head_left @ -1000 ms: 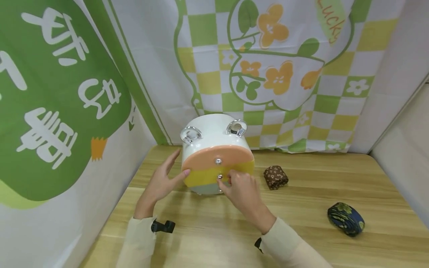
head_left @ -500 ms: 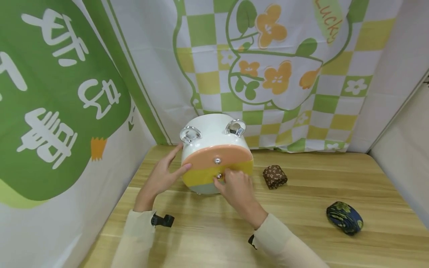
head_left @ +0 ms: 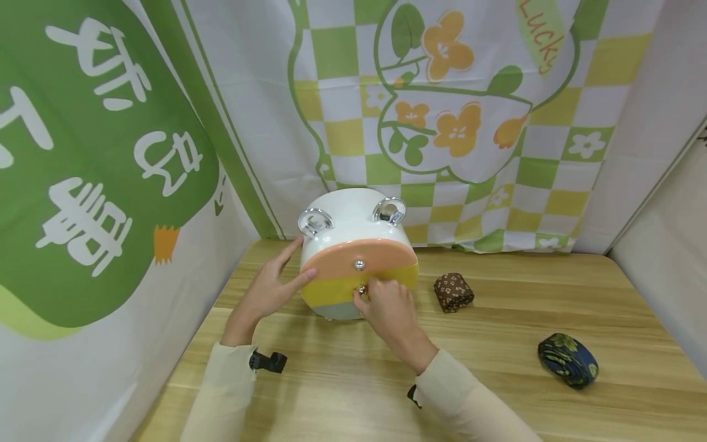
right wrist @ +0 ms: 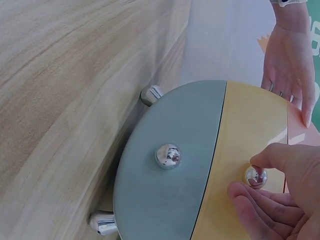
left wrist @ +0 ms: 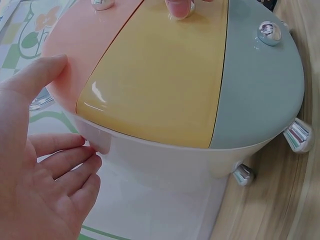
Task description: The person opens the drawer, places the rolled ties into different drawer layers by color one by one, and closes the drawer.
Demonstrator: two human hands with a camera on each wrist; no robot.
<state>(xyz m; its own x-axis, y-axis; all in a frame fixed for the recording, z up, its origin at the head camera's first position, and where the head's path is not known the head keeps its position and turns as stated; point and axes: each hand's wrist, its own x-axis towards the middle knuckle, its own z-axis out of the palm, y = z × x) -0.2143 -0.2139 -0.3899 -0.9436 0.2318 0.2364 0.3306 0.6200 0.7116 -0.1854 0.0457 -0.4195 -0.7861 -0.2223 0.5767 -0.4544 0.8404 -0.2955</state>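
Observation:
A white drawer box (head_left: 349,212) with silver ears stands on the table, its front striped pink, yellow and grey-blue. Each stripe bears a silver knob; drawer fronts look flush. My right hand (head_left: 393,313) pinches the knob (right wrist: 256,176) of the yellow drawer (left wrist: 155,80) between thumb and fingers. At the box's left side is my left hand (head_left: 266,288). Its thumb lies against the edge of the pink drawer (head_left: 326,256), while its extended fingers touch the white side wall (left wrist: 150,160). In the right wrist view, the grey-blue drawer (right wrist: 165,200) shows a free knob (right wrist: 168,156).
Right of the box lies a brown patterned fabric roll (head_left: 454,292). Farther right and nearer is a dark blue roll (head_left: 567,360) with a yellow-green pattern. A printed curtain (head_left: 453,135) hangs behind the wooden table (head_left: 497,393), and a green-and-white sheet (head_left: 110,184) is at the left.
Over the last second my left thumb has shifted slightly up to the pink drawer and the fingers have come against the box. My right hand has moved slightly left at the middle knob.

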